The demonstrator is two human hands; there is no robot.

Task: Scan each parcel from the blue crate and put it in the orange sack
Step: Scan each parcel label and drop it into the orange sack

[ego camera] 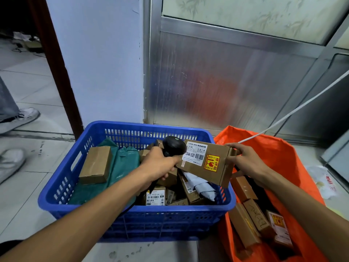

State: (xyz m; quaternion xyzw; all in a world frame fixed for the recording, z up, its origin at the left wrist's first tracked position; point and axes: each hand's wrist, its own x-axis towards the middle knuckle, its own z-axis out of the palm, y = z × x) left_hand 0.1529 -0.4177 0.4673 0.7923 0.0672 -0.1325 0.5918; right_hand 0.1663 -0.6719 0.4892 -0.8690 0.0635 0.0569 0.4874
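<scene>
My left hand (160,165) grips a black handheld scanner (173,146), its head close to the white label of a brown cardboard parcel (209,163). My right hand (243,159) holds that parcel by its right end, above the right side of the blue crate (132,216). The parcel carries a barcode label and an orange fragile sticker. Inside the crate lie a brown box (96,165), green mailer bags (120,167) and several small boxes. The orange sack (294,167) stands open to the right of the crate, with several brown parcels (253,218) in it.
A pale wall and a metal door panel (226,82) stand right behind the crate and sack. Another person's white shoes (20,118) are on the tiled floor at far left. A white cord (294,110) runs diagonally above the sack. A plastic bag (324,182) lies right of the sack.
</scene>
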